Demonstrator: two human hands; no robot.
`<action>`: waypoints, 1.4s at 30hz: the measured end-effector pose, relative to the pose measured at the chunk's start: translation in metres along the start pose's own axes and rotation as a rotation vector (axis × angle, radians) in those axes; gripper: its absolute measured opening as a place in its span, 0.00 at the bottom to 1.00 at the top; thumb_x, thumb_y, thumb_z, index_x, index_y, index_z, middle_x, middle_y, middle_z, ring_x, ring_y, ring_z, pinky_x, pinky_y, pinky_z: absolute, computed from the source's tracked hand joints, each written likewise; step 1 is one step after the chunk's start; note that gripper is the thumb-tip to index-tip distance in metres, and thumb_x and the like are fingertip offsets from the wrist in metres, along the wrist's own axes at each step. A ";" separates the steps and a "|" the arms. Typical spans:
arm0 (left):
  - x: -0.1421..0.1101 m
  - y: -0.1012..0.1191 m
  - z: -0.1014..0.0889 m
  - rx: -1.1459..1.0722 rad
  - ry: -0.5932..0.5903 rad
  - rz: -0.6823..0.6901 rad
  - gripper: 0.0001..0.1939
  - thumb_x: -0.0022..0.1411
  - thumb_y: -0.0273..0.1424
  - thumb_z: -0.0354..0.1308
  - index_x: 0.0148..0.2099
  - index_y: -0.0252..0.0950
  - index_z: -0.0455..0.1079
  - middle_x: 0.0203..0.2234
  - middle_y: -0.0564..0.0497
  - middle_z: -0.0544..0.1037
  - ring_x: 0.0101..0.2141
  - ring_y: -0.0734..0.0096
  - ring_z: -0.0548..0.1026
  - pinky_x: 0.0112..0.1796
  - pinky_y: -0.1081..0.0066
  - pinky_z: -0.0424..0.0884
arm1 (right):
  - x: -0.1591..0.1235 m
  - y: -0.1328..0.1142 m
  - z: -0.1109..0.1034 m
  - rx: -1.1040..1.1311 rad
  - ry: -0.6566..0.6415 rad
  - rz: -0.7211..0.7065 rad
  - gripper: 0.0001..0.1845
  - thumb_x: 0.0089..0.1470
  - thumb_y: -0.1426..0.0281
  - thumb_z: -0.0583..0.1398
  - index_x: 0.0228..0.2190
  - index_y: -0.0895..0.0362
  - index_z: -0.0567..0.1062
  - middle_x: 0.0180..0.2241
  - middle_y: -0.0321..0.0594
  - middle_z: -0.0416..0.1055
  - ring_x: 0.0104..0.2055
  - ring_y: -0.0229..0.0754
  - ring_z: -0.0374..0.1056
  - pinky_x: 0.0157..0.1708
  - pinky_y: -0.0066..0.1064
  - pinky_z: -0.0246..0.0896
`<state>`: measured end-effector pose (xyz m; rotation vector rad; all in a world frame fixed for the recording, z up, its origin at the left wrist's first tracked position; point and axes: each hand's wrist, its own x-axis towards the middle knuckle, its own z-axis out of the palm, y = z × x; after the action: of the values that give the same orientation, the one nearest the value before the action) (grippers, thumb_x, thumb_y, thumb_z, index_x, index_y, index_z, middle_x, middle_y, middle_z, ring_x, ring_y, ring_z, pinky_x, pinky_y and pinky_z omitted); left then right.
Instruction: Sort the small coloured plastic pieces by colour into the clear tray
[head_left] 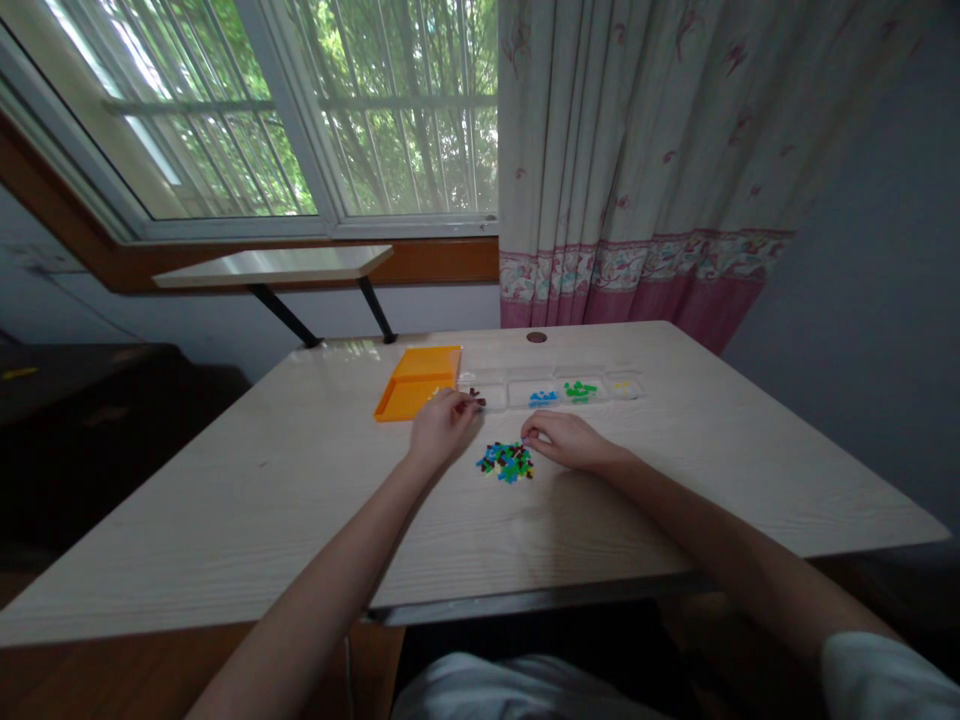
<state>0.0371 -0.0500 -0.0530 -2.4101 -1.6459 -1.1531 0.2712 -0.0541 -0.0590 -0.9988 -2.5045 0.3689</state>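
A mixed pile of tiny pieces [507,462], blue, green, dark brown and yellow, lies on the table. Just beyond it is a clear compartment tray [517,404]. From left to right it holds dark brown pieces [477,397], blue pieces [543,398], green pieces [580,391] and a few yellow pieces [622,386]. My left hand [442,428] is at the tray's left end, fingers pinched beside the brown pieces. At the pile's right edge, my right hand [564,440] has its fingertips pinched together. Whatever sits between either hand's fingertips is too small to make out.
An open orange case [409,398] lies left of the tray, partly behind my left hand. A raised shelf [277,265] on black brackets stands at the table's back left. A round dark grommet [536,338] is near the back edge. Behind hang curtains [622,200] beside a window.
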 end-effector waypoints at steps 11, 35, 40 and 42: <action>-0.013 0.039 -0.001 -0.105 -0.194 0.371 0.10 0.62 0.32 0.48 0.39 0.36 0.70 0.28 0.50 0.70 0.28 0.75 0.69 0.30 0.76 0.65 | 0.007 -0.006 0.009 0.392 0.119 0.099 0.10 0.54 0.67 0.55 0.32 0.60 0.71 0.28 0.37 0.70 0.29 0.36 0.63 0.30 0.25 0.57; -0.012 0.036 0.000 -0.190 -0.173 0.308 0.07 0.60 0.31 0.52 0.36 0.35 0.70 0.27 0.50 0.71 0.30 0.73 0.69 0.31 0.74 0.65 | 0.001 -0.007 0.005 0.079 0.301 -0.110 0.08 0.53 0.67 0.56 0.33 0.57 0.73 0.30 0.40 0.70 0.33 0.38 0.66 0.35 0.27 0.58; -0.011 0.035 0.000 -0.205 -0.212 0.302 0.07 0.60 0.32 0.51 0.36 0.35 0.69 0.27 0.50 0.71 0.31 0.73 0.69 0.32 0.74 0.64 | 0.000 -0.007 0.005 0.042 0.299 -0.150 0.08 0.54 0.68 0.55 0.33 0.58 0.73 0.31 0.41 0.71 0.34 0.37 0.66 0.34 0.27 0.59; -0.009 0.031 -0.002 -0.195 -0.247 0.294 0.08 0.60 0.32 0.51 0.36 0.35 0.69 0.28 0.50 0.71 0.32 0.73 0.69 0.33 0.74 0.64 | 0.000 -0.007 0.003 0.022 0.326 -0.155 0.08 0.55 0.68 0.55 0.33 0.57 0.73 0.31 0.40 0.71 0.34 0.37 0.66 0.34 0.27 0.60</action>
<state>0.0597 -0.0722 -0.0447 -2.8946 -1.2122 -1.0479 0.2654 -0.0592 -0.0593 -0.7791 -2.2575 0.1699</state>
